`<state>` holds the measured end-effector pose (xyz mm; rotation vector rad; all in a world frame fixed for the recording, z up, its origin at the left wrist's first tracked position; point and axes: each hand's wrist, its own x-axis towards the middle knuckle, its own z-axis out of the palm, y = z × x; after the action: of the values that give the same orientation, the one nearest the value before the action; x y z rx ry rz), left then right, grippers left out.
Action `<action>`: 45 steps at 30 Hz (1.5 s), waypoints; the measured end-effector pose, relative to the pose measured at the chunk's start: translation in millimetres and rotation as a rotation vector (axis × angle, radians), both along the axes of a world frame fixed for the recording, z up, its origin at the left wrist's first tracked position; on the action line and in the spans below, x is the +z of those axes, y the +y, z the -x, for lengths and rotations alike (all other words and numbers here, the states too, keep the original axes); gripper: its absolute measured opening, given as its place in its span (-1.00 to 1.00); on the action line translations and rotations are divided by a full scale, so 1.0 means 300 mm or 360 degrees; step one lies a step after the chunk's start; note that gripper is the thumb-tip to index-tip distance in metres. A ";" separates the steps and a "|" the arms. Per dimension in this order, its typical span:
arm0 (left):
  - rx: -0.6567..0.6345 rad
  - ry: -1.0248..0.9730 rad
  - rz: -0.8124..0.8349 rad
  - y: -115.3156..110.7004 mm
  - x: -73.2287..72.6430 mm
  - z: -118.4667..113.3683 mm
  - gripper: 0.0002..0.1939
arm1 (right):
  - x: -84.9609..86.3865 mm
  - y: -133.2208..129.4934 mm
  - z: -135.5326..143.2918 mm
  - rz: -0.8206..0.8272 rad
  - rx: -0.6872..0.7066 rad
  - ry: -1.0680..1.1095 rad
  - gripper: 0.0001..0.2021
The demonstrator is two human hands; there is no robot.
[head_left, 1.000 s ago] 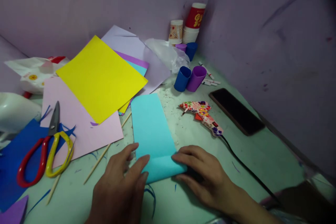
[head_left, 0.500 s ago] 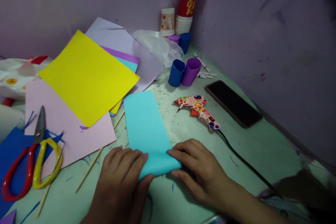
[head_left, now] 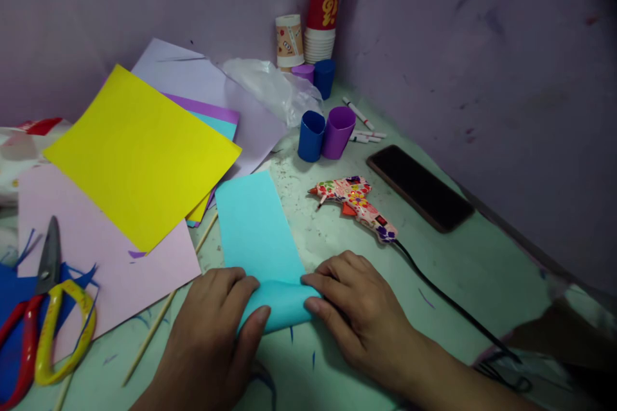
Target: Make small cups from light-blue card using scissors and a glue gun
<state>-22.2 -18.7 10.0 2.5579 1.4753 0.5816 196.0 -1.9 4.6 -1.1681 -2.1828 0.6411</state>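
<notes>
A light blue sheet of paper (head_left: 255, 225) lies lengthwise on the table, its near end curled over into a loose roll. My left hand (head_left: 212, 321) grips the left end of that roll, thumb on the near side and fingers over the top. At the right end, my right hand (head_left: 351, 308) pinches the roll between thumb and fingers. Beyond my right hand a flower-patterned glue gun (head_left: 354, 200) rests on its side. Scissors (head_left: 51, 295) with red and yellow handles lie to the left, over blue paper scraps. A thin wooden stick (head_left: 154, 331) sits beside my left hand.
Yellow paper (head_left: 144, 160) covers other coloured sheets and pink paper (head_left: 110, 289) at left. Blue (head_left: 311, 136) and purple paper tubes (head_left: 339, 133) stand at the back, before stacked paper cups (head_left: 322, 19). A phone (head_left: 419, 187) and the glue gun's black cord (head_left: 443, 292) are at right.
My left thumb has lifted from beneath the roll onto its near face, and my right thumb sits higher on its end. The whole view has shifted slightly, with most things appearing further left.
</notes>
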 end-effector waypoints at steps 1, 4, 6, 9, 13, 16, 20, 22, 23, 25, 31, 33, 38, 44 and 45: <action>0.0001 0.0006 -0.0017 0.007 0.000 -0.001 -0.84 | -0.001 0.002 0.002 -0.0009 -0.0016 -0.0006 -0.78; -0.0002 0.0007 -0.0048 0.024 -0.004 -0.006 -0.88 | -0.002 0.008 0.006 -0.0034 -0.0043 -0.0008 -0.77; 0.0002 -0.0013 -0.0060 0.028 -0.005 -0.009 -0.84 | -0.004 0.010 0.009 -0.0056 -0.0058 0.0014 -0.78; 0.0014 -0.0073 -0.0022 0.029 -0.005 -0.012 -0.81 | -0.011 0.008 0.012 -0.0096 -0.0086 0.0046 -0.81; 0.0008 -0.0149 -0.0010 0.033 0.000 -0.015 -0.82 | -0.018 0.006 0.008 -0.0136 -0.0116 0.0149 -0.81; -0.0002 -0.0165 -0.0033 0.038 0.004 -0.015 -0.81 | -0.015 0.009 0.000 -0.0110 0.0019 0.0240 -0.85; 0.0024 -0.0195 -0.0013 0.039 0.007 -0.014 -0.80 | -0.009 0.011 -0.002 -0.0097 0.0103 0.0202 -0.75; 0.0046 -0.0192 -0.0003 0.039 0.008 -0.014 -0.79 | -0.014 0.010 0.000 -0.0104 0.0072 0.0220 -0.75; 0.0054 -0.0181 0.0002 0.039 0.007 -0.014 -0.79 | -0.018 0.008 0.001 -0.0113 0.0049 0.0245 -0.75; 0.0082 -0.0169 0.0016 0.041 0.006 -0.016 -0.78 | -0.029 0.004 0.003 -0.0141 -0.0005 0.0281 -0.74; 0.0191 -0.0156 -0.0033 0.052 0.007 -0.015 -0.79 | -0.046 -0.002 0.007 -0.0180 -0.0082 0.0200 -0.74; 0.0179 -0.0123 -0.0051 0.060 0.011 -0.016 -0.77 | -0.043 0.000 0.010 -0.0171 -0.0093 0.0182 -0.74; 0.0237 0.0002 -0.0103 0.092 0.025 -0.031 -0.66 | -0.034 0.008 0.019 -0.0110 -0.0111 0.0126 -0.75; 0.0373 0.0180 -0.0089 0.120 0.043 -0.046 -0.58 | -0.028 0.017 0.024 -0.0090 -0.0117 0.0072 -0.77; 0.0391 0.0197 -0.0090 0.121 0.044 -0.046 -0.57 | -0.027 0.017 0.023 -0.0091 -0.0101 0.0070 -0.76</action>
<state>-8.4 17.6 23.1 2.5132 1.8583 0.5082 189.1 3.2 -3.5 -1.1775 -2.1049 0.5684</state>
